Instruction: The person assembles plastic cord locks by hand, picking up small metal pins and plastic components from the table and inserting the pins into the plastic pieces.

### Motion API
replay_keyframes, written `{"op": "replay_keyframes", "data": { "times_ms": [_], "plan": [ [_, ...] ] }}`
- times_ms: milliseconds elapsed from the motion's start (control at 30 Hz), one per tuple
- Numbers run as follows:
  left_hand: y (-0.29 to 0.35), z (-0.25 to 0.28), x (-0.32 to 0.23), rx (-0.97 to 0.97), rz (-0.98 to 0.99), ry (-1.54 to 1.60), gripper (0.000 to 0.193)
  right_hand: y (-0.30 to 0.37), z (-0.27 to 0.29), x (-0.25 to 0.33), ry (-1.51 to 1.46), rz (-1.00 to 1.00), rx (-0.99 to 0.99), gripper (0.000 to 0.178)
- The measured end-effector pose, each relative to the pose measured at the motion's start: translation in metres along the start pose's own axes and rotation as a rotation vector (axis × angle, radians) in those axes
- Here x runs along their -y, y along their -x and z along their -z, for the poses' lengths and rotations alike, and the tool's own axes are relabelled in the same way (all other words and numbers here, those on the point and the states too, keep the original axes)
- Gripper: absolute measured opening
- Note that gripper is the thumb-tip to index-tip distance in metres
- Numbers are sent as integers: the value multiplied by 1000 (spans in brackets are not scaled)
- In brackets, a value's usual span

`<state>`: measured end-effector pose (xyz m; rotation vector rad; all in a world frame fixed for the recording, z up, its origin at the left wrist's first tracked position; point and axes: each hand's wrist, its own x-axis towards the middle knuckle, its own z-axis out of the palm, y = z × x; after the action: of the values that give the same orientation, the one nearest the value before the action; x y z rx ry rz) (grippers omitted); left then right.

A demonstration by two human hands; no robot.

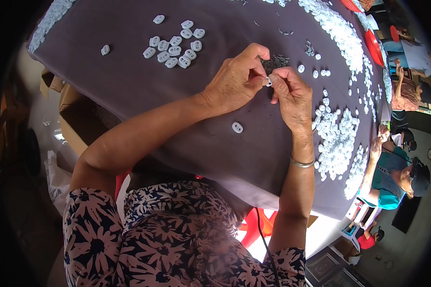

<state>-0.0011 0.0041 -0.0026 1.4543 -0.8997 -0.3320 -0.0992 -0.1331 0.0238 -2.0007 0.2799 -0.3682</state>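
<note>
We see the left hand (pixel 239 79) and right hand (pixel 294 98) pinched together on a white piece (pixel 269 82), upper centre of the frame; the toggles (pixel 175 50) upper left look done; the heap (pixel 337 138) at right and dark bits (pixel 279 61) seem left to work.

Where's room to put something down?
Bare cloth lies between the left forearm and the white cluster, and between the nearest lone white piece and the right forearm. It's crowded with white piles right of that forearm and dark bits just beyond the right hand.
</note>
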Motion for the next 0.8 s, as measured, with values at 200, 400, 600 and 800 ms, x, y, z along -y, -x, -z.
{"op": "replay_keyframes", "data": {
  "times_ms": [200, 400, 600, 800],
  "plan": [
    [0, 1, 1, 0, 57, 93, 33, 2, -10, 0, 147, 84, -98, 13],
    [0, 1, 1, -21, 45, 85, 32, 3, -15, -2, 129, 81, -164, 12],
    [0, 2, 0, 3, 44, 87, 6, 4, -12, 7, -45, -18, -140, 15],
    [-1, 1, 1, 42, 43, 80, 6, 1, -8, 7, -170, -117, -124, 24]
  ]
}}
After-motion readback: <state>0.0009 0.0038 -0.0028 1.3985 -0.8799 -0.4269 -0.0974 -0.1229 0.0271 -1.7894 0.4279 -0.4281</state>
